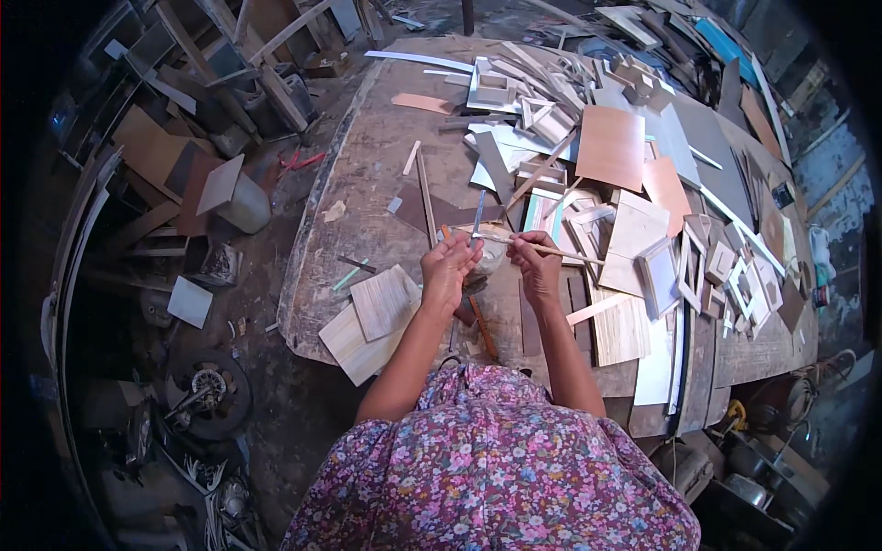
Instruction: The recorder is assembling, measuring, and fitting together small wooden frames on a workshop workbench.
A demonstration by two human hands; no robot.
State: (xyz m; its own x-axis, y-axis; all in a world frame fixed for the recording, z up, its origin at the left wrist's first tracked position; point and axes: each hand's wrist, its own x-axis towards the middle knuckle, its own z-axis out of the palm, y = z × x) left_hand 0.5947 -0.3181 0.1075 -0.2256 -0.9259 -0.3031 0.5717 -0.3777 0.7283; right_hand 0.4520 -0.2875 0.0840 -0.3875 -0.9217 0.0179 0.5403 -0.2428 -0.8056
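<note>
Over the near part of the wooden table (367, 216), my left hand (448, 272) is closed around the lower end of a narrow blue-grey strip (479, 213), which points away from me. My right hand (537, 261) pinches a slim brush with a wooden handle (577, 258). The brush lies nearly level, its tip at the strip just above my left fingers. A pale tub (492, 252) sits between and beneath my hands, partly hidden by them; its contents cannot be made out.
Two light wood panels (386, 303) lie left of my forearm. Small wooden frames, boards and offcuts crowd the table's right side, with a brown sheet (611, 147) on top. Orange-handled tools (483, 327) lie near the front edge. A wheel (209, 393) rests on the floor at left.
</note>
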